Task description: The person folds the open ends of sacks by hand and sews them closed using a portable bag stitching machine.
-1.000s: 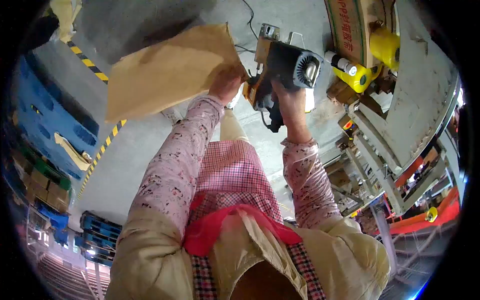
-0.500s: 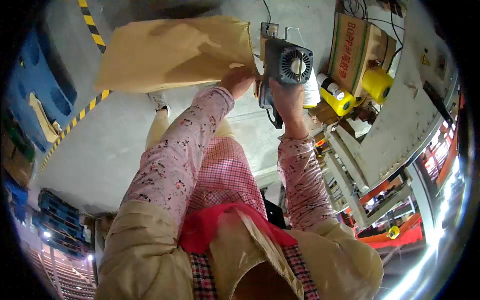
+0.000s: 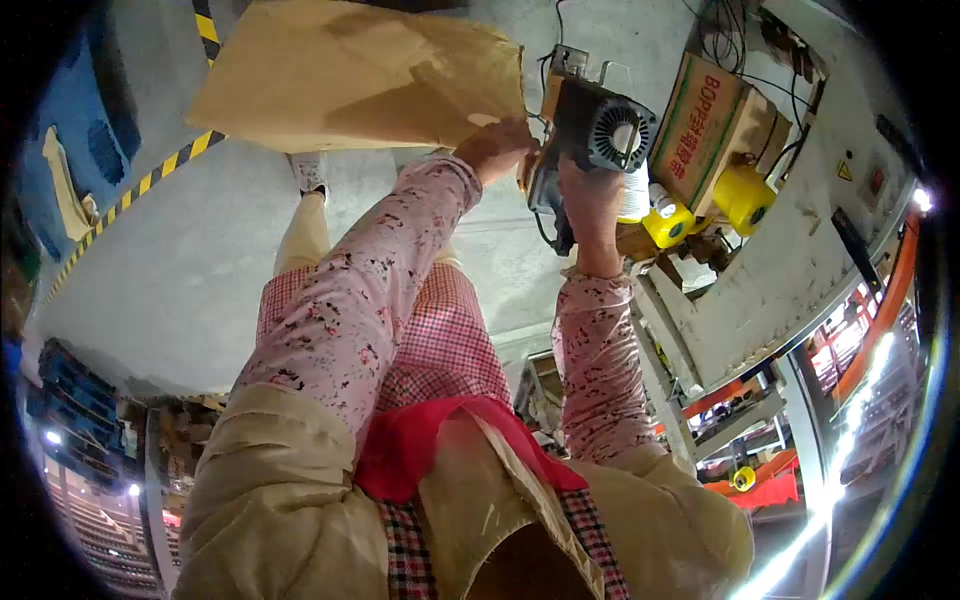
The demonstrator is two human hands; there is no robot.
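Note:
A large brown paper sack (image 3: 350, 80) stretches across the top left, its right end close to the machine. My left hand (image 3: 494, 150) is closed on the sack's near right corner. In my right hand (image 3: 592, 200) is the handle of a dark portable bag sewing machine (image 3: 590, 118) with a round vented motor cover. A white thread cone (image 3: 635, 195) sits at the machine's right side. The sack's end meets the machine near my left fingers; the exact contact there is hidden.
Right of the machine stand a printed cardboard box (image 3: 700, 130) and yellow spools (image 3: 742, 198). A grey machine panel (image 3: 760, 320) curves along the right. Black cables (image 3: 725, 40) hang at the top right. Yellow-black tape (image 3: 150, 180) marks the floor at left, beside blue pallets (image 3: 60, 150).
The sewing machine and my right hand have shifted right and slightly down in view. My left hand has moved right with the sack's corner; the sack appears higher. The camera view has also shifted.

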